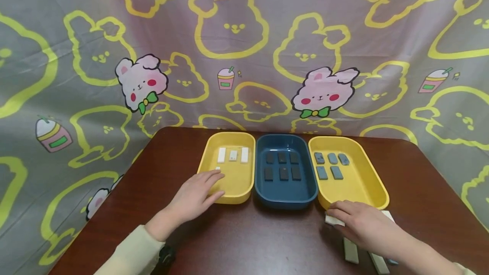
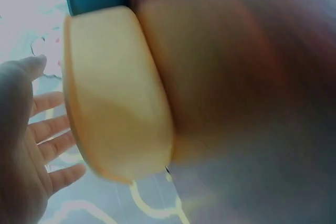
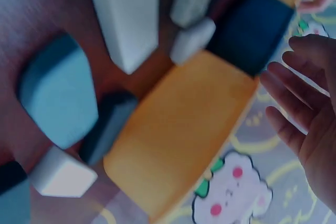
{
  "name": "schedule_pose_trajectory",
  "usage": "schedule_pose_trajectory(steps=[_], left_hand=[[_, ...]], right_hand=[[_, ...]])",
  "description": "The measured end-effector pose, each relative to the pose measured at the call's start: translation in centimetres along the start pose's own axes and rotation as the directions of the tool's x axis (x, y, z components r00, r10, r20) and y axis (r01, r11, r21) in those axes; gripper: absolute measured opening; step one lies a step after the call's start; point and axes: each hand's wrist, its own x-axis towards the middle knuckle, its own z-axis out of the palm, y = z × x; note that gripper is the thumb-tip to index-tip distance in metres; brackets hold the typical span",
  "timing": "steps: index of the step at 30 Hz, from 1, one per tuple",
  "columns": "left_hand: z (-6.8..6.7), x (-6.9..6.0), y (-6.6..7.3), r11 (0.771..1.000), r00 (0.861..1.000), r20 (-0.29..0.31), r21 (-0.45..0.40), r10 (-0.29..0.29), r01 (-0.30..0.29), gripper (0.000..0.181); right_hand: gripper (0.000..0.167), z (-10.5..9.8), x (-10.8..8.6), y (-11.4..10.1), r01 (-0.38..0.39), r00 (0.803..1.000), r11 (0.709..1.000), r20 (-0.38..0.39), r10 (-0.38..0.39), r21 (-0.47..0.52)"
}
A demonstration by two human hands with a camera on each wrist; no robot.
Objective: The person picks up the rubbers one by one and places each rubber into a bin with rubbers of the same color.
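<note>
My left hand point(image 1: 195, 194) is over the near-left edge of the left yellow tray point(image 1: 234, 198), fingers spread and holding nothing. Three white blocks point(image 1: 233, 155) lie in a row there; another white block point(image 1: 217, 168) shows at the fingertips, mostly hidden. The left wrist view has the hand point(image 2: 31, 145) with fingers apart beside a blurred yellow tray point(image 2: 113, 93). Above the loose blocks at the right, my right hand point(image 1: 364, 224) has loosely bent fingers near a white block point(image 1: 334, 220); contact is unclear. Seen from the right wrist, that hand point(image 3: 307, 103) is empty.
Several dark blocks point(image 1: 283, 173) lie in two rows in the middle blue tray point(image 1: 286, 203). The right yellow tray point(image 1: 378, 200) holds several blue-grey blocks point(image 1: 322, 172). Pale blocks point(image 1: 350, 251) lie on the brown table point(image 1: 244, 241) under and around the right hand. A patterned curtain hangs behind.
</note>
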Motion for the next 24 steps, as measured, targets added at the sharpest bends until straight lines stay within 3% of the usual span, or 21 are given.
schedule_pose_trajectory(steps=[1,3,4,7,10,12,15,21,24], left_hand=[[0.0,-0.4,-0.4,1.000,1.000,0.000,0.005,-0.008,0.008,0.044],[-0.1,-1.0,-1.1,1.000,1.000,0.011,0.013,-0.017,0.017,0.045],[-0.2,-1.3,-1.4,1.000,1.000,0.020,0.017,-0.020,0.019,0.045],[-0.3,-1.9,-2.0,1.000,0.999,0.049,0.023,-0.018,0.017,0.046],[-0.5,-2.3,-2.3,0.999,0.998,0.053,0.029,-0.021,0.019,0.046],[-0.5,-2.3,-2.5,0.999,0.999,0.047,0.032,-0.017,0.015,0.044],[-0.4,-2.3,-2.7,0.999,0.999,0.031,0.034,0.016,-0.018,0.037],[-0.1,-2.2,-3.1,0.991,0.992,-0.003,0.050,0.124,-0.123,0.019],[-0.1,-2.2,-3.2,0.987,0.987,-0.026,0.049,0.156,-0.154,0.014]], right_hand=[[0.038,0.3,0.0,-0.1,0.028,1.000,1.000,0.008,-0.028,0.004],[0.015,0.9,0.0,-0.3,0.074,0.996,0.997,0.045,-0.074,-0.004],[0.011,1.1,0.0,-0.4,0.091,0.992,0.996,0.084,-0.090,-0.015],[0.040,1.7,0.0,-0.6,0.126,0.963,0.990,0.246,-0.106,-0.067],[0.041,2.3,0.2,-1.0,0.208,0.924,0.958,0.360,-0.126,-0.199],[0.033,2.7,0.3,-1.2,0.261,0.912,0.921,0.388,-0.137,-0.289],[0.021,3.3,0.7,-1.3,0.296,0.913,0.870,0.384,-0.137,-0.394],[0.013,3.5,1.3,-1.4,0.334,0.900,0.808,0.418,-0.121,-0.486],[0.011,3.7,1.3,-1.2,0.337,0.907,0.799,0.400,-0.133,-0.498]])
